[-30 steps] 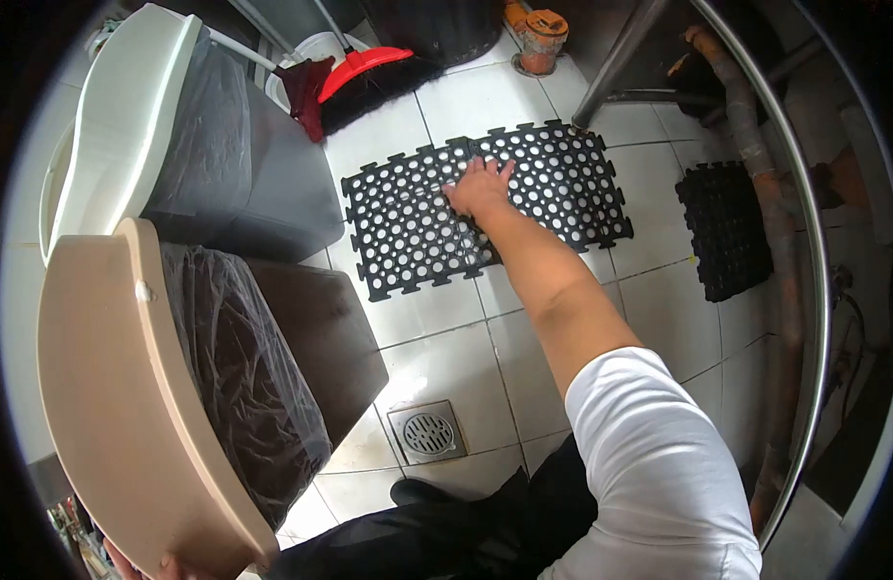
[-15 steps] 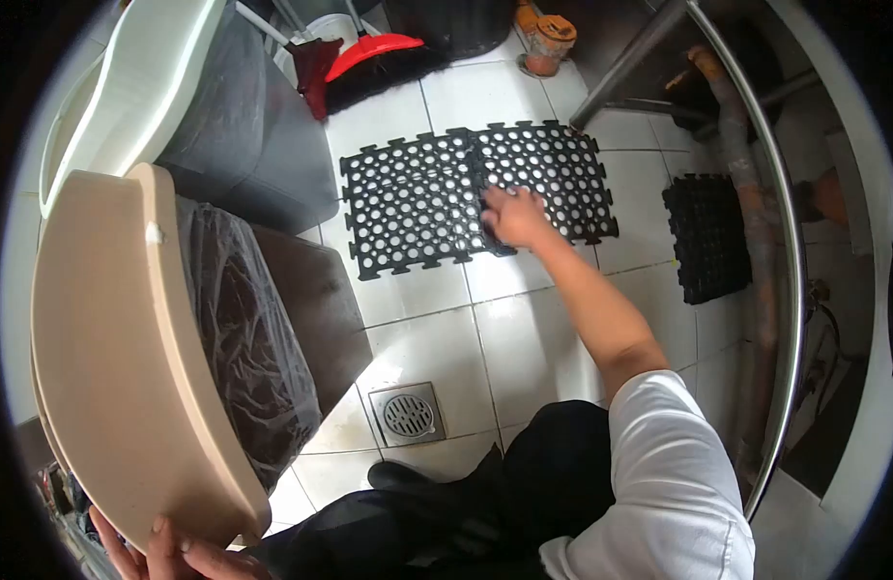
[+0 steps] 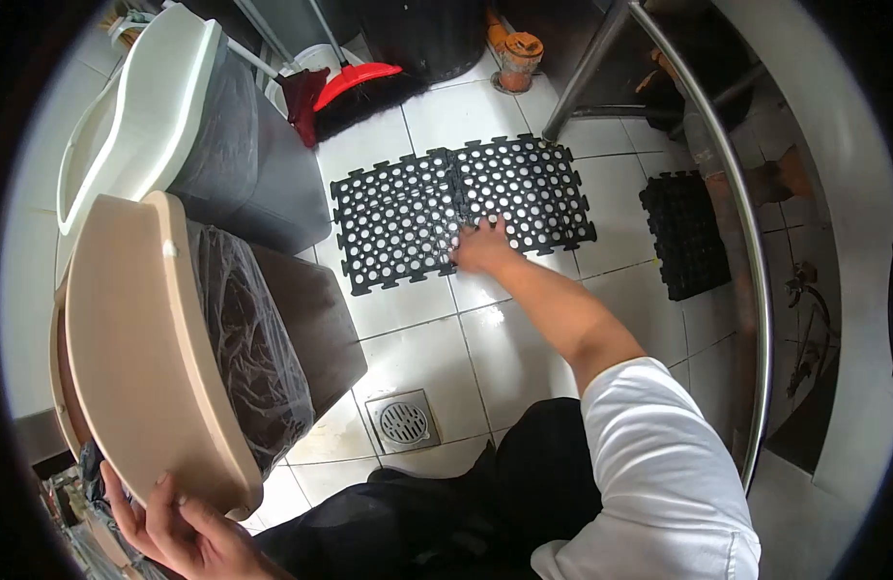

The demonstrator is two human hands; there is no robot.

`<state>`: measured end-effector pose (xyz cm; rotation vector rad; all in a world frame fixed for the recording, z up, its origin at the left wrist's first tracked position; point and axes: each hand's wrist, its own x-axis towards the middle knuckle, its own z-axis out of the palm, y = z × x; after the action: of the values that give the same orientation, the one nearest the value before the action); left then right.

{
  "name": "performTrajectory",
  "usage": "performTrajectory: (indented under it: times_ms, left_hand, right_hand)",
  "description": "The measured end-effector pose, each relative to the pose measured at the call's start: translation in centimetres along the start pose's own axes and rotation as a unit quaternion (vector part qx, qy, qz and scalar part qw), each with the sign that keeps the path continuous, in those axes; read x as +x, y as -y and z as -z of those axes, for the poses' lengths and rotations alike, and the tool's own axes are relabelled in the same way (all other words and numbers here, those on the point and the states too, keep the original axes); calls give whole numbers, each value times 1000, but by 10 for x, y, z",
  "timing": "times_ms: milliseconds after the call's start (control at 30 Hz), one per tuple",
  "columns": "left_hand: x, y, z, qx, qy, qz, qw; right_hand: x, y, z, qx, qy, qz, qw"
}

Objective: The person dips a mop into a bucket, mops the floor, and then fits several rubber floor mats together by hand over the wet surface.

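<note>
We'd do well pressing flat and evenly along the seam [image 3: 454, 186] where our perforated mats [image 3: 393, 224] meet on the tiled floor [image 3: 417, 358]. Our right hand [image 3: 482, 247] reaches forward and down to its near end, fingers spread, grasping nothing; our left hand [image 3: 190, 532] sits half-open at the beige lid [image 3: 152, 348], any grip impossible to tell.

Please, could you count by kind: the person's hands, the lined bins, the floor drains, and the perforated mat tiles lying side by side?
Hands: 2 (left hand, right hand)
Lined bins: 2 (grey bin, brown bin)
Floor drain: 1
Perforated mat tiles: 2
Total: 7
</note>
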<state>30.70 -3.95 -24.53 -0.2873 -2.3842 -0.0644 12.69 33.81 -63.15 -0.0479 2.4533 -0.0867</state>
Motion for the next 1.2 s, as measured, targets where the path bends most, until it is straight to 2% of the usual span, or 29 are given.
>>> performTrajectory:
  times_ms: [67,133,200,267,367,400,433,467,500,533,567,600,633,667,733,767,833,867,933,967,1000,1067,1100,1133,1200]
  left_hand:
    - [-1,2,2,7,5,1,1000]
    - [-2,6,3,-9,10,-5,1000]
    - [-1,6,-2,-27,-12,-12,999]
    - [1,14,1,12,-4,-43,999]
    - [-8,63,-4,-47,-2,-89,995]
    - [-1,46,-7,-61,-21,-100,993]
    - [5,30,-10,-74,-40,-113,990]
    - [20,-18,-4,-83,-69,-109,988]
    - [20,-13,-7,-71,-77,-121,987]
    - [-2,60,-14,29,-19,-149,988]
    - [0,57,-15,43,-20,-156,987]
    - [4,54,-15,56,-20,-165,985]
    - [2,45,-14,60,-14,-169,984]
    - [0,33,-13,41,-5,-116,992]
    - [-6,25,-15,27,3,-62,998]
    - [-10,27,-17,11,-9,-28,1000]
    - [-15,39,-16,19,-16,4,1000]
    - [-16,44,-16,23,-18,20,999]
    - [-15,52,-15,38,-32,-1,999]
    - [-13,57,-14,44,-38,-8,998]
    - [-8,65,-9,58,-22,-66,996]
    - [2,30,-8,51,-41,-124,990]
    - [-1,26,-7,69,-39,-99,992]
    - [-2,25,-7,84,-36,-75,993]
    - [0,26,-7,62,-37,-86,994]
  right_hand:
    - [-22,14,-25,-17,-1,3,1000]
    - [-36,10,-64,20,-82,17,996]
    - [-32,9,-71,56,-70,15,996]
    - [-35,7,-70,23,-71,15,997]
    - [-43,-21,-64,90,-32,40,995]
    - [-62,-35,-61,122,-71,39,989]
    - [-73,-56,-72,125,-162,-22,979]
    - [-73,-86,-92,125,-252,-77,956]
    - [-44,-144,-134,270,-426,-41,863]
    - [-51,-198,-165,135,-590,-39,795]
    - [-90,-222,-148,143,-483,-267,821]
    - [-112,-253,-160,90,-527,-364,763]
    - [-132,-285,-167,110,-457,-473,746]
    - [-155,-313,-169,124,-363,-571,726]
    - [-174,-348,-183,101,-329,-633,694]
    - [-185,-362,-188,103,-328,-631,696]
    - [-199,-382,-187,69,-257,-543,797]
    - [-201,-380,-182,69,-257,-540,798]
    - [-207,-372,-170,77,-311,-468,824]
    - [-203,-364,-163,79,-315,-464,824]
    - [-196,-351,-157,102,-321,-455,824]
    - [-185,-306,-148,104,-342,-437,826]
    - [-185,-269,-151,84,-356,-430,826]
    - [-190,-232,-150,134,-340,-403,839]
    - [-209,-150,-158,194,-307,-349,864]
